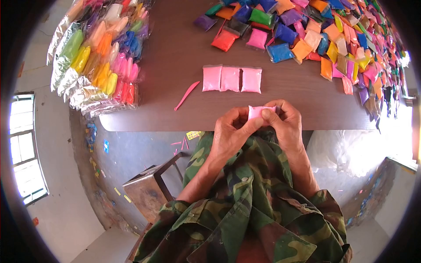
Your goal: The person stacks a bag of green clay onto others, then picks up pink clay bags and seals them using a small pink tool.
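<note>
Between my two hands, just over the table's front edge, is a small pink packet (256, 112). My left hand (233, 128) pinches its left side with thumb and fingers. On the other side, my right hand (284, 124) grips it, the thumb pressed on its face. Part of the packet is hidden by the thumbs. Beyond my hands, three pink packets (230, 79) lie flat side by side in a row. A pink plastic knife (187, 95) rests on the table to their left.
A heap of small colored packets (307, 30) covers the table's back right. Clear bags of colored, elongated pieces (101, 52) are piled at the left. Below stand a metal-framed stool (151, 188) and a white plastic bag (342, 149). The brown table's (171, 122) front edge is close to my body.
</note>
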`<action>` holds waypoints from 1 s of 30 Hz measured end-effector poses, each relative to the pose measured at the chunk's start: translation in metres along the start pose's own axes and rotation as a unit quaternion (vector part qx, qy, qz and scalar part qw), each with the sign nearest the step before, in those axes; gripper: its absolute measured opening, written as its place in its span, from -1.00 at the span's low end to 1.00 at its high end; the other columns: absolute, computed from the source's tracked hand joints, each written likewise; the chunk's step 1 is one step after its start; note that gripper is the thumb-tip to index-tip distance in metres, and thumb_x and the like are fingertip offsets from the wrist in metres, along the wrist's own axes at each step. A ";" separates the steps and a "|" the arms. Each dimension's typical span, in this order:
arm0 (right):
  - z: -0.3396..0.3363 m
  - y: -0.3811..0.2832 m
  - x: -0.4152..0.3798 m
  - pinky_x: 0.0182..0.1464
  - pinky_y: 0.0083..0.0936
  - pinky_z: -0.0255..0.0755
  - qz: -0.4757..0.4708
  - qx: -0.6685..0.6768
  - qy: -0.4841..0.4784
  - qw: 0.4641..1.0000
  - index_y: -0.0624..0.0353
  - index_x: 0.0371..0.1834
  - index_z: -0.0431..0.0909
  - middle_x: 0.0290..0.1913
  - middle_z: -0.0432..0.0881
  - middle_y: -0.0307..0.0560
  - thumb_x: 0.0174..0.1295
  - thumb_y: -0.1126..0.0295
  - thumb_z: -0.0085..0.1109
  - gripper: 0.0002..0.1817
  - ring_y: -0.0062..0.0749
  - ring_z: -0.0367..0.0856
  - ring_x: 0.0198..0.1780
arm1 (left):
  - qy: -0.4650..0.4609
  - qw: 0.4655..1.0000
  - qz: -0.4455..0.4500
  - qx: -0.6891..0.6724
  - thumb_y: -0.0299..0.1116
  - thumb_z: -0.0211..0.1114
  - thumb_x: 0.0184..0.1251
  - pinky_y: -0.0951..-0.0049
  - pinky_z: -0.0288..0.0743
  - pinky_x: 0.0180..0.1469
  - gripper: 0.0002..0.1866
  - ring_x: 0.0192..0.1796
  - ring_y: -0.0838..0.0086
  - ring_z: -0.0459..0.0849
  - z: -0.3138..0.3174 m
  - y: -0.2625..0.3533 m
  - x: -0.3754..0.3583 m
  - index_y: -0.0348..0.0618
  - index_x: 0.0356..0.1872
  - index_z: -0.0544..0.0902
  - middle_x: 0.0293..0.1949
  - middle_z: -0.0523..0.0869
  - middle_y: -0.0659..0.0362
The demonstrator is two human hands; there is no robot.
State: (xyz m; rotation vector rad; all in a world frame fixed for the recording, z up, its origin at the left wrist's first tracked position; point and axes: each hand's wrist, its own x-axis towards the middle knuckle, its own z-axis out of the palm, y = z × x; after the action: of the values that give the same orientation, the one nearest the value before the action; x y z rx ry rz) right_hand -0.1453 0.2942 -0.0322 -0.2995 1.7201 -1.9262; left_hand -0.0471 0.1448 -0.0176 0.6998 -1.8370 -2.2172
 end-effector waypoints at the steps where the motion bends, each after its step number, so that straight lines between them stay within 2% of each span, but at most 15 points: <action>1: 0.000 0.002 0.000 -0.17 -0.67 0.53 -0.007 -0.020 -0.001 1.000 0.24 -0.03 0.71 -0.24 0.71 -0.34 0.45 0.41 0.46 -0.83 -0.74 0.61 -0.22 | 0.004 1.000 -0.009 0.002 -0.35 0.49 0.55 0.55 0.56 -0.23 -0.77 -0.28 0.69 0.64 -0.001 0.000 0.000 -0.37 -0.06 0.76 -0.30 0.80 0.27; 7: 0.005 -0.014 0.002 -0.23 -0.68 0.47 -0.013 -0.121 -0.045 0.992 0.28 0.06 0.75 -0.25 0.72 -0.36 0.47 0.37 0.42 -0.77 -0.79 0.56 -0.26 | 0.013 0.996 0.049 0.068 -0.29 0.46 0.59 0.56 0.45 -0.31 -0.74 -0.32 0.71 0.54 -0.011 -0.014 0.001 -0.37 -0.12 0.75 -0.41 0.72 0.32; 10: 0.002 -0.017 0.006 -0.25 -0.68 0.47 0.028 -0.126 -0.092 0.987 0.30 0.05 0.77 -0.27 0.73 -0.36 0.49 0.37 0.40 -0.77 -0.79 0.56 -0.29 | 0.033 0.992 0.070 0.101 -0.29 0.46 0.59 0.57 0.45 -0.31 -0.73 -0.32 0.71 0.55 -0.014 -0.019 0.000 -0.38 -0.10 0.74 -0.39 0.72 0.31; 13: 0.003 -0.005 0.007 -0.28 -0.67 0.47 0.006 -0.091 -0.065 0.994 0.30 0.00 0.79 -0.31 0.72 -0.37 0.50 0.39 0.39 -0.81 -0.79 0.56 -0.31 | 0.018 0.999 0.025 0.042 -0.30 0.46 0.58 0.55 0.47 -0.31 -0.73 -0.32 0.70 0.55 -0.012 -0.010 -0.003 -0.39 -0.08 0.74 -0.35 0.76 0.28; 16: 0.004 0.000 0.004 -0.27 -0.68 0.48 0.018 -0.021 -0.044 0.999 0.29 0.01 0.79 -0.30 0.73 -0.37 0.50 0.40 0.38 -0.82 -0.79 0.57 -0.30 | 0.012 0.998 0.055 0.014 -0.30 0.47 0.57 0.54 0.47 -0.32 -0.72 -0.33 0.71 0.54 -0.005 -0.011 0.000 -0.40 -0.08 0.73 -0.35 0.75 0.29; 19: 0.004 0.002 0.006 -0.26 -0.68 0.48 -0.016 -0.037 -0.053 0.998 0.28 0.00 0.79 -0.31 0.71 -0.39 0.49 0.39 0.39 -0.82 -0.79 0.57 -0.29 | -0.028 0.999 0.030 -0.003 -0.27 0.49 0.56 0.60 0.49 -0.34 -0.71 -0.34 0.71 0.61 -0.012 -0.011 0.003 -0.35 -0.01 0.73 -0.31 0.77 0.28; 22: -0.001 0.000 0.009 -0.25 -0.69 0.48 -0.009 -0.077 -0.076 0.994 0.28 0.01 0.79 -0.32 0.69 -0.40 0.49 0.38 0.40 -0.80 -0.78 0.56 -0.29 | -0.028 0.998 0.022 0.058 -0.31 0.48 0.56 0.56 0.48 -0.33 -0.75 -0.34 0.72 0.57 -0.018 -0.016 0.005 -0.35 -0.07 0.74 -0.34 0.75 0.31; 25: 0.002 -0.010 0.007 -0.26 -0.68 0.47 0.005 -0.094 -0.085 0.992 0.28 0.02 0.79 -0.35 0.67 -0.41 0.49 0.36 0.40 -0.79 -0.79 0.55 -0.30 | -0.028 0.997 0.041 0.062 -0.31 0.50 0.54 0.56 0.50 -0.32 -0.75 -0.34 0.72 0.59 -0.020 -0.019 0.005 -0.34 -0.06 0.75 -0.34 0.77 0.30; 30: 0.001 0.000 0.007 -0.29 -0.66 0.46 -0.014 -0.071 -0.066 0.995 0.27 0.03 0.79 -0.33 0.69 -0.36 0.50 0.35 0.39 -0.79 -0.77 0.54 -0.33 | -0.018 0.999 0.037 0.009 -0.30 0.52 0.53 0.55 0.51 -0.34 -0.74 -0.36 0.71 0.60 -0.014 -0.006 0.001 -0.34 -0.06 0.77 -0.37 0.76 0.30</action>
State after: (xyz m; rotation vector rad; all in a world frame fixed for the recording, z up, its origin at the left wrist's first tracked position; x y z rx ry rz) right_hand -0.1502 0.2897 -0.0329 -0.4944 1.7751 -1.7643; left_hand -0.0408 0.1328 -0.0254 0.5888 -1.8702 -2.1843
